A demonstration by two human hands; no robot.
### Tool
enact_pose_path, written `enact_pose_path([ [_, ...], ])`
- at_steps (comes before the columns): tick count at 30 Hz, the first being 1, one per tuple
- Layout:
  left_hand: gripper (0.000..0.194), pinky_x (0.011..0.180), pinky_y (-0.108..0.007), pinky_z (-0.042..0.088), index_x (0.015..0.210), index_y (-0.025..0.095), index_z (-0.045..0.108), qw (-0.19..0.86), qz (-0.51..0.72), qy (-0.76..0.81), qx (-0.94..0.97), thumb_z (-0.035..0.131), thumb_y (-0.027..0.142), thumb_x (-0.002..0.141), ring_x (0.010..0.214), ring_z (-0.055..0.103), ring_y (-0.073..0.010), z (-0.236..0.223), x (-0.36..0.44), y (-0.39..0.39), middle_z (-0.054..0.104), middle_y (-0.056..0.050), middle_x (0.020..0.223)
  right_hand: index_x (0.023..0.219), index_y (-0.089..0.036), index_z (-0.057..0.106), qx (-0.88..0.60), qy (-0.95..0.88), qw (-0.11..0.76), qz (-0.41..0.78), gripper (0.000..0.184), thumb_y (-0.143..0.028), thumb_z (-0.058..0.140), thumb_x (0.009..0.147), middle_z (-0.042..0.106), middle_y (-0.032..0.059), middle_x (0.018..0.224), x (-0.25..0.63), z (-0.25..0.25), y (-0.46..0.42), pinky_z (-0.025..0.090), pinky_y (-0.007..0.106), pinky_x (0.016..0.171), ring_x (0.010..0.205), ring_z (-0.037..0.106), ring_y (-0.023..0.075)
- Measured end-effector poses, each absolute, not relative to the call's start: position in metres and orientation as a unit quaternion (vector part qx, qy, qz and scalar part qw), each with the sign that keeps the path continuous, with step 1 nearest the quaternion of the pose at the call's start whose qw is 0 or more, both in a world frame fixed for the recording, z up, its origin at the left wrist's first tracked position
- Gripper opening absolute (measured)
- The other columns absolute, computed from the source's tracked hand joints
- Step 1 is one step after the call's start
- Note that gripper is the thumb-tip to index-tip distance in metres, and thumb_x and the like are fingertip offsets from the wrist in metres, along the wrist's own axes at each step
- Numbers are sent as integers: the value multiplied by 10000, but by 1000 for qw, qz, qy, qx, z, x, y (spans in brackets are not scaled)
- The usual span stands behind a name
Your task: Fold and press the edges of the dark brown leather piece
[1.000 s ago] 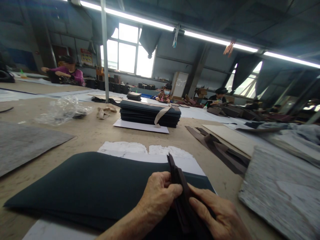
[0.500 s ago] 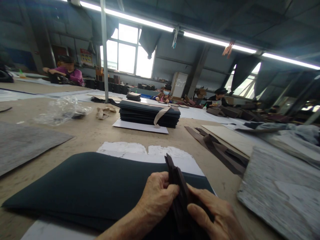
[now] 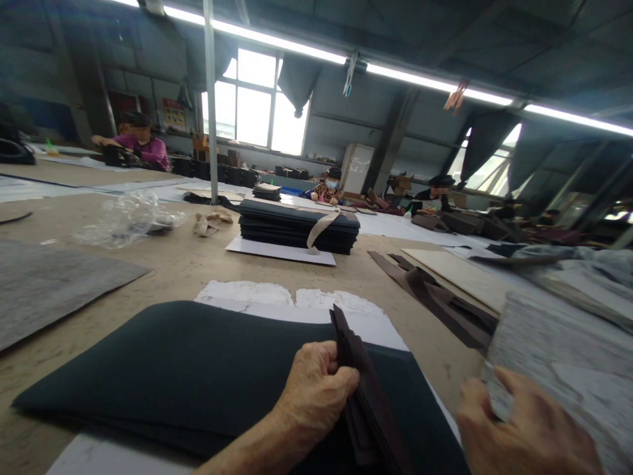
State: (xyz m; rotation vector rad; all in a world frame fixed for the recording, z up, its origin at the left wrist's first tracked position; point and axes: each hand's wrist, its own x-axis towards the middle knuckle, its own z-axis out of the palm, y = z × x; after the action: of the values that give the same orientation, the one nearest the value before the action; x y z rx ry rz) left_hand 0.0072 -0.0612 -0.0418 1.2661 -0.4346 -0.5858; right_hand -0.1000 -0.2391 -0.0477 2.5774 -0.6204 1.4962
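Observation:
My left hand (image 3: 316,389) is closed on a bundle of dark brown strips (image 3: 363,382), pinching their left edge between thumb and fingers. The strips stand over the right part of a dark green sheet (image 3: 163,369), and their lower end runs toward the bottom edge of the view. White paper (image 3: 390,330) shows under the sheet along its far and right sides. Away to the right, my right hand (image 3: 524,422) holds nothing; its thumb and fingers are apart. It is in front of a grey mottled slab (image 3: 568,356), and whether it touches the slab I cannot tell.
Beyond the sheet stands a stack of dark green pieces (image 3: 297,227) on a white board (image 3: 277,253). Brown strips (image 3: 435,297) lie to the right. At the left are a grey felt sheet (image 3: 59,284) and clear plastic (image 3: 133,221). Several people sit farther back.
My right hand has let go of the brown strips and moved right to the grey slab. My left hand keeps its hold on the strips. The view has shifted slightly.

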Motion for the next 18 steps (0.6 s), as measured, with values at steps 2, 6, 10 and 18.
enact_pose_path([
  [2, 126, 521, -227, 422, 651, 133, 562, 744, -267, -199, 579, 539, 233, 578, 577, 535, -159, -42, 7, -61, 534, -13, 588, 1090, -75, 568, 844, -156, 86, 505, 272, -230, 456, 897, 584, 164, 1069, -99, -44, -228, 466, 494, 781, 907, 567, 367],
  [6, 169, 562, -264, 439, 705, 119, 581, 751, -283, -216, 557, 552, 249, 601, 604, 548, -177, -43, 8, -61, 544, -29, 632, 1087, -210, 580, 919, 59, -88, 379, 211, -310, 481, 930, 638, -5, 988, -89, -39, -211, 523, 225, 768, 842, 622, 172],
  [10, 203, 615, -286, 448, 735, 105, 578, 766, -304, -220, 522, 591, 263, 608, 639, 558, -187, -42, 7, -59, 548, -37, 651, 1153, -221, 585, 938, 65, -245, 238, 266, -332, 493, 929, 611, -10, 1087, -83, -45, -210, 493, 127, 794, 929, 604, 138],
  [18, 237, 615, -280, 437, 749, 87, 582, 776, -327, -212, 496, 619, 287, 628, 621, 551, -172, -39, 5, -58, 548, -50, 658, 1170, -236, 591, 924, 35, -317, 209, 297, -360, 511, 913, 598, 6, 1113, -86, -49, -213, 493, 152, 816, 934, 604, 159],
])
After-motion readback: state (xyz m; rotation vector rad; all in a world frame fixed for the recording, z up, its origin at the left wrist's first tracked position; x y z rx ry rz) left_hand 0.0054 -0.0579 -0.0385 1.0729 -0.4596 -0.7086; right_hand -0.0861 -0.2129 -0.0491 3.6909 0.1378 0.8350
